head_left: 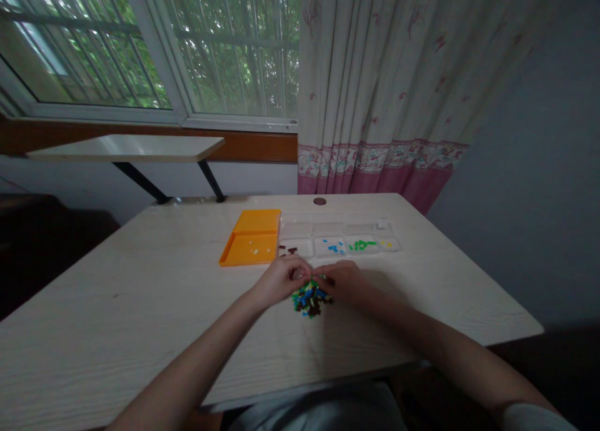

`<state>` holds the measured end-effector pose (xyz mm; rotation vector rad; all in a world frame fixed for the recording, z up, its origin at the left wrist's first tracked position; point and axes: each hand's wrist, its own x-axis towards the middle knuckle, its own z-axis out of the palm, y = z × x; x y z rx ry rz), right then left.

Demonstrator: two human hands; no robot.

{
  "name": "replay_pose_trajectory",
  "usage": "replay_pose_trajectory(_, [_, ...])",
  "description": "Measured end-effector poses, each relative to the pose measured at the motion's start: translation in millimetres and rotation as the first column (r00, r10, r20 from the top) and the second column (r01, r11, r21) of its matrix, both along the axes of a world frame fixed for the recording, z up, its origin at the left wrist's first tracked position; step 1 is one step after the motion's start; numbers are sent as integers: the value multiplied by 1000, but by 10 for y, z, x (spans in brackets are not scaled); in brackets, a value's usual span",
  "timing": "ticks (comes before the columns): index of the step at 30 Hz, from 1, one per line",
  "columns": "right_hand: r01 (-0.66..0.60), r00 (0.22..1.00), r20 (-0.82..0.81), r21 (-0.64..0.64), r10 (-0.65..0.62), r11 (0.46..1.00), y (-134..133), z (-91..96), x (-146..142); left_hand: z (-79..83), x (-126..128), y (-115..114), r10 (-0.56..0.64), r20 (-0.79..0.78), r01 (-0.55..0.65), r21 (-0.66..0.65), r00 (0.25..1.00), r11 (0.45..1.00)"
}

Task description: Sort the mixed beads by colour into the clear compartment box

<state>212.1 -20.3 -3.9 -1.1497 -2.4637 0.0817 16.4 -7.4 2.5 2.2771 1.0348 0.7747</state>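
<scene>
A heap of small building bricks [312, 298] in brown, blue, green and pale yellow lies on the table in front of me. At the heap's far edge, my left hand [284, 278] has thumb and fingers pinched together. My right hand [344, 280] meets it there, its fingers bent and pressed close over the bricks. Whatever sits between the fingertips is too small or hidden to name. Just beyond the hands lie an orange tray [250, 222] with a few pale pieces and a clear divided tray [304, 248]. Its compartments hold brown bricks [292, 250], blue bricks [335, 248], green bricks [362, 245] and yellow bricks [389, 244].
The pale wooden table [178, 293] extends to both sides. A raised shelf [140, 147] on black legs stands at the back left. Behind the table are a window [234, 50] and a long curtain [375, 94]. A round brown disc [319, 201] is near the far edge.
</scene>
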Motion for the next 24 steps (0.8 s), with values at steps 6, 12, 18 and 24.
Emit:
replay_pose_trajectory(6, [-19,999,45,61,16,998,6,-39,0,12,-5,-4,-25,-8,25,11,1000,1000])
replay_pose_trajectory(12, [-10,999,37,108,6,994,-6,-55,-11,18,6,-14,-43,-25,43,19,999,999])
replay_pose_trajectory(18, [-22,998,-50,108,27,994,46,-46,48,82,-77,26,-28,-37,27,-30,999,999])
replay_pose_trajectory(24, [103,956,-294,289,-15,952,128,36,219,149,-269,92,-225,-129,172,-328,966,929])
